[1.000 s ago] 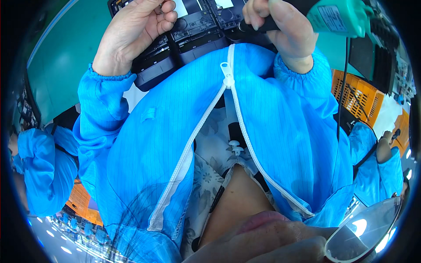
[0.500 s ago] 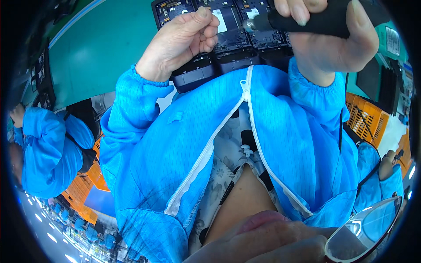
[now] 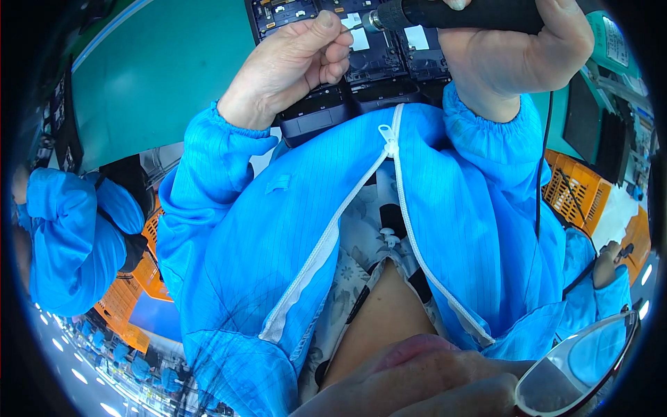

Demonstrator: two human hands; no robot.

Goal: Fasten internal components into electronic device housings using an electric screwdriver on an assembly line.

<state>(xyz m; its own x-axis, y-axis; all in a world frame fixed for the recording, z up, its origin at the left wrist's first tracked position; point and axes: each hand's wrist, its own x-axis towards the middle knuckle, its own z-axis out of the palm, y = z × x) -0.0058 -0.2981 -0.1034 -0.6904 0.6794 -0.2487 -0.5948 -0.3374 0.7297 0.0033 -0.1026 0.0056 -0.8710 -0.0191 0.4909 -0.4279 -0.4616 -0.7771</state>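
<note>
My right hand (image 3: 517, 66) is wrapped round a black electric screwdriver (image 3: 479, 15), held level with its bit pointing left. The thin bit reaches the fingertips of my left hand (image 3: 292, 69). Thumb and forefinger are pinched there, the other fingers curled; whatever sits between them is too small to make out. Under both hands lie several dark electronic device housings (image 3: 316, 119) side by side, open to show boards and small connectors. A white label (image 3: 417, 38) is visible inside one of them.
Green matting (image 3: 153, 90) covers the bench to the left. A black cable (image 3: 542, 160) hangs beside my right sleeve. Orange crates (image 3: 573, 191) stand at the right, with more at lower left. Co-workers in blue are at the left (image 3: 69, 236) and right (image 3: 601, 292).
My right hand has brought the screwdriver leftward and slightly up, so its bit now meets my left fingertips. The left hand stays pinched in nearly the same place.
</note>
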